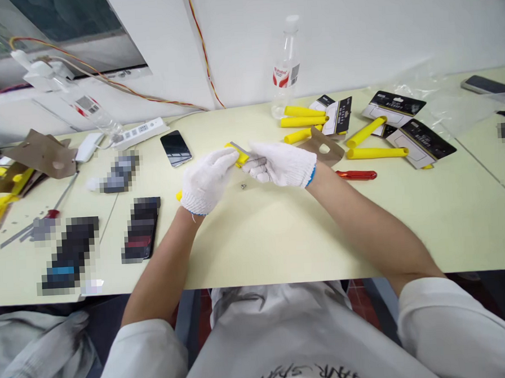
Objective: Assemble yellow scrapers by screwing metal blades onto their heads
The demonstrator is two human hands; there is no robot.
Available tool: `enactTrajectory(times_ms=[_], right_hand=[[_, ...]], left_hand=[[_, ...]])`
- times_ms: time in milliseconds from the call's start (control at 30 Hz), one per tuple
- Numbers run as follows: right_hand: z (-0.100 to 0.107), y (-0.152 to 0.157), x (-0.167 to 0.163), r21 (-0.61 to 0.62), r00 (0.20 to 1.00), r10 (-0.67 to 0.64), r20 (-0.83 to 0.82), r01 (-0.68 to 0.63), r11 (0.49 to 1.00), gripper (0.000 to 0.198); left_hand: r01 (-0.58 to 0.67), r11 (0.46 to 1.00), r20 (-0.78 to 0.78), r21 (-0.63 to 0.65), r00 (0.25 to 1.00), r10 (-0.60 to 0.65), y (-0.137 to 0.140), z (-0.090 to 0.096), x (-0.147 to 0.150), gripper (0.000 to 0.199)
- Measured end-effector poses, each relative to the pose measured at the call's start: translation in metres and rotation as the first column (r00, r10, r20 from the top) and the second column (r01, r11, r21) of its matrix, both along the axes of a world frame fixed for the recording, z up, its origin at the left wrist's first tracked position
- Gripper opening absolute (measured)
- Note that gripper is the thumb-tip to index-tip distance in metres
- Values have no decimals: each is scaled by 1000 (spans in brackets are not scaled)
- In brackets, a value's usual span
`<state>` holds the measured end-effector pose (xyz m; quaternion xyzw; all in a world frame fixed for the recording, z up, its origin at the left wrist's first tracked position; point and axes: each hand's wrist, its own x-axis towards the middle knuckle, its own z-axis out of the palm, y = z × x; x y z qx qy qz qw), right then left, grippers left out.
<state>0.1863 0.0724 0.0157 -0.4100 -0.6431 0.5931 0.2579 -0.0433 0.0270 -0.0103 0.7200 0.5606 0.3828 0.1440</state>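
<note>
My left hand point(207, 177), in a white knitted glove, is closed round the handle of a yellow scraper point(243, 158). The handle's end pokes out by the wrist, and a grey metal strip lies along the head. My right hand point(282, 162), gloved too, has its fingers closed at the head on a thin grey metal blade point(257, 161), partly hidden by the fingers. Small screws point(243, 186) lie on the table below the hands. A red-handled tool point(357, 175) rests under my right forearm.
Yellow handles point(377, 152) with black-and-white cards point(423, 140) lie at the back right, near a brown cardboard piece point(324, 148). A plastic bottle point(286, 69) stands by the wall. Phones point(176, 148) and a power strip point(142, 133) are left. Another person's gloved hand point(53, 354) shows lower left.
</note>
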Motion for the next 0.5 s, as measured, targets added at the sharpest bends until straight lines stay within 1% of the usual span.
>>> enactTrajectory(times_ms=[33,67,100,133,167,200,233,267,300,400,500], right_hand=[[0,-1,2,14,999,-17,44,16,1000,49],[-1,-3,4,58,992,-34,124,27,998,47],[-3,-5,4,132,971,-49,236,18,991,42],[-5,-7,4,221,928,-61,367,-23,975,34],[-8,-10,2,294,869,-68,491,-91,951,26],[-12,-13,-2,338,804,-74,590,-162,927,18],[-16,-14,-6,353,748,-74,659,-221,909,12],[-21,-16,-11,354,709,-71,701,-260,898,11],[-25,-17,-15,352,687,-68,724,-283,893,15],[-36,-15,-24,360,681,-73,729,-290,887,23],[-41,-11,-24,362,681,-59,730,-312,878,19]], left_hand=[[-3,998,-9,60,1000,4,1,-2,-1,19],[-18,994,-13,112,1000,19,2,-5,-1,19],[-58,990,22,125,998,56,4,-7,-1,18],[-110,989,89,98,991,102,6,-10,0,17],[-155,987,165,37,975,147,8,-11,0,18],[-181,983,234,-39,955,185,9,-12,0,21],[-185,977,288,-110,935,209,11,-12,0,24],[-173,971,326,-164,920,219,12,-12,0,27],[-162,967,356,-195,907,224,13,-11,0,28],[-164,964,408,-211,881,239,14,-10,0,25],[-169,966,438,-195,866,240,13,-9,-1,22]])
